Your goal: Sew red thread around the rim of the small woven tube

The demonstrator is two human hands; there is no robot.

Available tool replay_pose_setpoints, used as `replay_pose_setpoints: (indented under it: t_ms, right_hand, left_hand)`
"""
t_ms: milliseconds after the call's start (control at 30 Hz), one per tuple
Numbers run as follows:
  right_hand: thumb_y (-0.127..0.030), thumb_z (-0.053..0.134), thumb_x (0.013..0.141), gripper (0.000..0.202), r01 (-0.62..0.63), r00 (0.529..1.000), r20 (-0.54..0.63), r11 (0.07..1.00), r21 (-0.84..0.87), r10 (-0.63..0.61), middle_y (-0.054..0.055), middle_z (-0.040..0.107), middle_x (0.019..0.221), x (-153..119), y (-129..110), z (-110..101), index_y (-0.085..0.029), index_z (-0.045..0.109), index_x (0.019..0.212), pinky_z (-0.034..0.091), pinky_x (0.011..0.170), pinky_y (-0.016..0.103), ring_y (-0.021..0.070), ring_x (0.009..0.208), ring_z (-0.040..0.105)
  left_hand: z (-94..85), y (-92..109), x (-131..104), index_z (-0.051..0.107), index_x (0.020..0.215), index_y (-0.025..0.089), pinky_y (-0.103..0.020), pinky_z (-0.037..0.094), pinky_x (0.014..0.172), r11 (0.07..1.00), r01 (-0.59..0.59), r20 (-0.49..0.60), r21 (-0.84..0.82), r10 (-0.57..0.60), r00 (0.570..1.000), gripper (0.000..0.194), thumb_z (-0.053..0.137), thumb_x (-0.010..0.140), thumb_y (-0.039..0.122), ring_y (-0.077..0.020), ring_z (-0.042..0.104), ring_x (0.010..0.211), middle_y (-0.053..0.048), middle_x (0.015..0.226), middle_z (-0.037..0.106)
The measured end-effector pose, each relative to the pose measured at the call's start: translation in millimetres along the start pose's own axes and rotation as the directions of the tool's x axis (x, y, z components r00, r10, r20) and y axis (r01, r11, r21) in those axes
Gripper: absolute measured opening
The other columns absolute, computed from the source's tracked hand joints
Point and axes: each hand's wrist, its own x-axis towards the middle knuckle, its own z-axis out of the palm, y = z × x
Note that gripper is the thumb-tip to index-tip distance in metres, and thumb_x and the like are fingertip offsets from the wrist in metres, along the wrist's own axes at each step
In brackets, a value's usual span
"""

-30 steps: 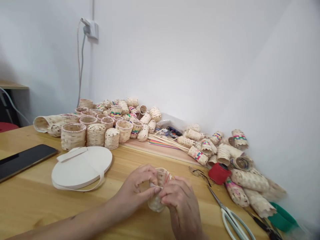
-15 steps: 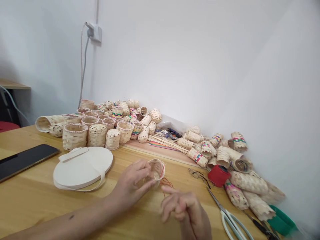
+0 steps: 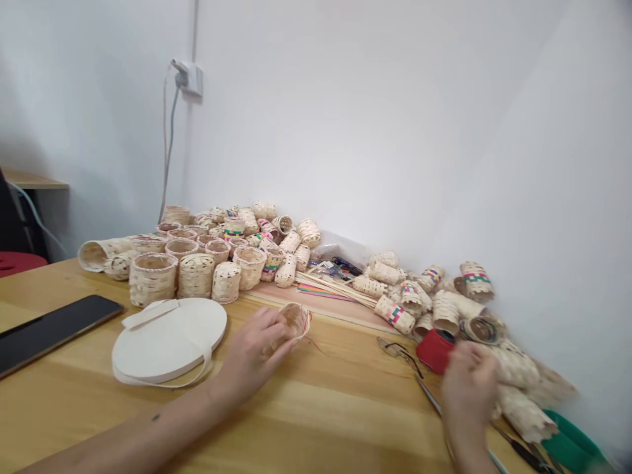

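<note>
1. The basket [image 3: 295,316] was found near the middle of the table [image 3: 320,401], tilted, its mouth turned away from the left hand [image 3: 249,352].
2. Left fingers: grasping the basket, thumb on the near side; they covered part of its wall.
3. Red thread [image 3: 308,322] showed at the basket's rim, a loose end trailing onto the surface.
4. Right hand: raised toward the table's right edge, fingers curled, blurred; whether they gripped anything could not be told.
5. Obstruction: the right hand and forearm hid part of the scissors [image 3: 429,394] and stood before the red pouch [image 3: 432,353].
6. Glasses [image 3: 401,352] lay just left of the pouch; a green tub [image 3: 573,442] stood at the right edge.
7. A white roll [image 3: 168,345] lay left of the left hand, with a phone [image 3: 54,332] beyond it toward the left edge.
8. Count: one each of scissors, pouch, glasses, tub, roll and phone.
9. Left baskets [image 3: 153,282] and right baskets [image 3: 395,316] lined the far edge; overlap prevented an exact count. Coloured strips [image 3: 326,291] lay between them, number unclear.
</note>
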Motion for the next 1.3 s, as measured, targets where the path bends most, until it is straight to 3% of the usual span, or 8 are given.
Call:
replay_pose_setpoints:
  t_ms: [100, 200, 367, 500, 767, 1100, 1233, 1300]
  right_hand:
    - [-0.05, 0.053, 0.079, 0.032, 0.064, 0.956, 0.283, 0.996, 0.055, -0.077, -0.005, 0.044, 0.058, -48.4, -22.6, 21.4, -0.019, 0.058, 0.086, 0.031, 0.052, 0.026, 0.016, 0.054, 0.043]
    - [-0.042, 0.053, 0.082, 0.033, 0.131, 0.789, 0.575, 0.974, 0.186, -0.216, -0.009, 0.03, 0.053, -83.7, -38.6, 36.4, -0.017, 0.062, 0.101, 0.029, 0.049, 0.023, 0.0128, 0.047, 0.037]
    - [-0.033, 0.055, 0.081, 0.04, 0.154, 0.652, 0.707, 0.96, 0.233, -0.276, -0.009, 0.029, 0.055, -88.5, -36.1, 37.0, -0.016, 0.06, 0.117, 0.027, 0.049, 0.021, 0.0111, 0.049, 0.035]
    - [-0.034, 0.056, 0.081, 0.026, 0.157, 0.595, 0.745, 0.952, 0.261, -0.302, -0.009, 0.025, 0.051, -81.8, -34.0, 33.0, -0.016, 0.069, 0.094, 0.023, 0.047, 0.021, 0.0103, 0.046, 0.03]
    - [-0.035, 0.052, 0.083, 0.023, 0.391, 0.802, 0.454, 0.916, 0.095, -0.389, -0.005, 0.04, 0.051, -61.2, -26.8, 25.0, -0.019, 0.067, 0.077, 0.029, 0.053, 0.023, 0.0123, 0.048, 0.04]
    - [-0.045, 0.054, 0.08, 0.03, 0.135, 0.891, 0.43, 0.989, 0.054, -0.145, -0.007, 0.034, 0.049, -50.4, -8.1, 34.4, -0.018, 0.066, 0.074, 0.026, 0.048, 0.022, 0.0119, 0.047, 0.037]
    - [-0.045, 0.054, 0.077, 0.032, 0.054, 0.9, 0.429, 0.997, 0.064, -0.076, -0.007, 0.032, 0.049, -43.7, 5.3, 41.0, -0.017, 0.066, 0.072, 0.025, 0.045, 0.021, 0.0114, 0.047, 0.035]
    - [-0.045, 0.054, 0.075, 0.031, 0.022, 0.9, 0.433, 0.998, 0.064, -0.048, -0.008, 0.032, 0.048, -40.8, 11.8, 43.5, -0.016, 0.066, 0.071, 0.024, 0.045, 0.021, 0.0111, 0.046, 0.034]
  left_hand:
    - [-1.2, 8.4, -3.8, 0.06, 0.075, 0.017, -0.028, 0.035, 0.067, 0.991, -0.124, 0.024, -0.05, 0.126, 0.992, 0.013, 0.055, 0.087, 0.014, -0.0167, 0.048, 0.076, -0.003, 0.083, 0.059]
    - [-3.0, 14.8, -6.1, 0.06, 0.076, 0.017, -0.027, 0.033, 0.064, 0.965, -0.232, 0.044, -0.123, 0.239, 0.97, 0.013, 0.054, 0.087, 0.012, -0.0158, 0.046, 0.074, -0.004, 0.082, 0.058]
    - [-0.4, 19.6, -8.5, 0.059, 0.078, 0.017, -0.027, 0.033, 0.065, 0.941, -0.27, 0.104, -0.204, 0.296, 0.95, 0.013, 0.052, 0.087, 0.01, -0.0161, 0.046, 0.075, -0.004, 0.083, 0.057]
    - [0.2, 24.0, -7.3, 0.059, 0.08, 0.018, -0.026, 0.035, 0.066, 0.929, -0.24, 0.159, -0.28, 0.292, 0.943, 0.01, 0.054, 0.087, 0.012, -0.0157, 0.049, 0.076, -0.003, 0.084, 0.059]
    - [-5.2, 21.5, 1.3, 0.058, 0.068, 0.016, -0.024, 0.038, 0.063, 0.734, 0.175, 0.367, -0.656, 0.107, 0.924, 0.022, 0.061, 0.084, 0.031, -0.0131, 0.052, 0.067, 0.001, 0.069, 0.055]
    - [-6.9, 13.8, -3.9, 0.052, 0.058, 0.015, -0.026, 0.035, 0.059, 0.15, 0.666, 0.682, -0.731, 0.198, 0.704, 0.039, 0.072, 0.068, 0.046, -0.0113, 0.04, 0.059, 0.001, 0.062, 0.046]
    - [-10.7, 8.7, -8.5, 0.045, 0.049, 0.017, -0.028, 0.037, 0.053, 0.28, 0.667, 0.723, -0.691, 0.281, 0.631, 0.054, 0.066, 0.062, 0.064, -0.0126, 0.043, 0.053, -0.001, 0.054, 0.048]
    - [-11.1, 2.7, -14.0, 0.041, 0.043, 0.019, -0.029, 0.04, 0.047, 0.536, 0.428, 0.616, -0.728, 0.236, 0.752, 0.065, 0.047, 0.065, 0.079, -0.0129, 0.044, 0.045, -0.002, 0.045, 0.047]
